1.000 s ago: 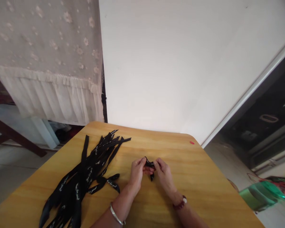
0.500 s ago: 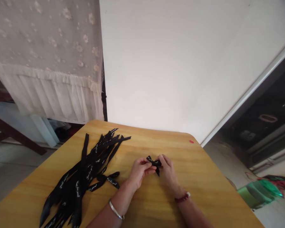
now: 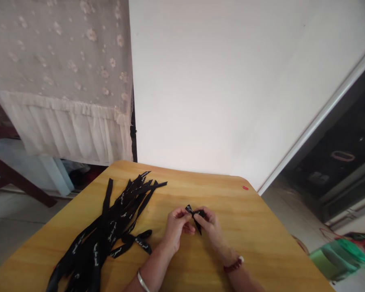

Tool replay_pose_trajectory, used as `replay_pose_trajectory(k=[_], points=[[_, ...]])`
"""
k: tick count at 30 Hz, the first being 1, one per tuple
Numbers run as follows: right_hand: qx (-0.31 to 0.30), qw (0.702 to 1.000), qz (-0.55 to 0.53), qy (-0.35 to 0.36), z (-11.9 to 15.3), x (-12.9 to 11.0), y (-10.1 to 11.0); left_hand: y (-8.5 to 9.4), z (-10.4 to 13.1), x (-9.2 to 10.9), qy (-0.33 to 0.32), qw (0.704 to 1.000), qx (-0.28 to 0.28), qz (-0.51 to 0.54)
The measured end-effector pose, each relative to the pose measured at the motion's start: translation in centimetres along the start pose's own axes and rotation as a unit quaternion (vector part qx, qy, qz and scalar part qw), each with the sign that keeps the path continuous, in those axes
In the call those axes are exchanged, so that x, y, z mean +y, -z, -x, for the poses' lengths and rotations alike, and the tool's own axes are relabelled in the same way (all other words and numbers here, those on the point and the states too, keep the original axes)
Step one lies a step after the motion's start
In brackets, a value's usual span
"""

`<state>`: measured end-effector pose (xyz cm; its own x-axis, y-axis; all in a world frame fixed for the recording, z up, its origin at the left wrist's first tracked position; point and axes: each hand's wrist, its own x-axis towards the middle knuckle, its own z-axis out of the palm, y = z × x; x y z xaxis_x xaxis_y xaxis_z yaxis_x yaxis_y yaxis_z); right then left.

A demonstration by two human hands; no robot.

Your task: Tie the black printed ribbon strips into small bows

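A small black ribbon bow (image 3: 194, 213) with white lettering is held between my two hands above the wooden table. My left hand (image 3: 179, 225) pinches its left side with thumb and forefinger, the other fingers curled below. On the right side, my right hand (image 3: 209, 223) presses its thumb over the bow, and a pointed ribbon tail hangs down between the hands. Left of them lies a long pile of black printed ribbons (image 3: 109, 227). Another looped black bow (image 3: 136, 240) rests at the pile's right edge.
The wooden table (image 3: 246, 251) has a small red piece (image 3: 245, 187) near its far right corner. Behind it stands a white panel (image 3: 194, 89), with a lace curtain (image 3: 63, 81) at left. A green translucent container (image 3: 337, 259) is on the right, beyond the table edge.
My right thumb has moved left across the front of the bow. The ribbon tail now hangs more centrally between my hands. The whole view has tilted slightly upward.
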<state>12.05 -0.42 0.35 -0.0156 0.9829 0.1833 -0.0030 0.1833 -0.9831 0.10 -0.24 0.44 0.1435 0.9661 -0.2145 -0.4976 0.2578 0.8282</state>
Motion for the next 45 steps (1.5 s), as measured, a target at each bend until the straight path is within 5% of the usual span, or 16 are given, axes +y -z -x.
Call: replay_pose_trajectory(k=[19, 23, 30, 38, 42, 45], points=[[0.075, 0.997, -0.003, -0.026, -0.3, -0.4, 1.0, 0.2, 0.1, 0.3, -0.016, 0.995, 0.042, -0.088], [0.066, 0.997, 0.030, -0.014, -0.3, -0.4, 0.9, 0.3, -0.1, 0.5, -0.050, 0.995, 0.075, -0.053], [0.028, 0.999, 0.017, -0.014, 0.1, -0.1, 0.2, 0.0, -0.1, -0.4, 0.011, 0.999, -0.034, 0.000], [0.025, 0.996, -0.041, -0.075, 0.1, 0.4, 0.6, 0.3, -0.6, -0.3, -0.016, 0.998, -0.013, 0.053], [-0.049, 0.995, -0.047, -0.070, -0.1, 0.5, 0.6, 0.4, -0.6, 0.0, -0.019, 0.998, -0.002, 0.055], [-0.044, 0.996, -0.054, -0.057, -0.1, 0.4, 0.6, 0.4, -0.5, -0.1, -0.016, 0.999, 0.006, 0.042]])
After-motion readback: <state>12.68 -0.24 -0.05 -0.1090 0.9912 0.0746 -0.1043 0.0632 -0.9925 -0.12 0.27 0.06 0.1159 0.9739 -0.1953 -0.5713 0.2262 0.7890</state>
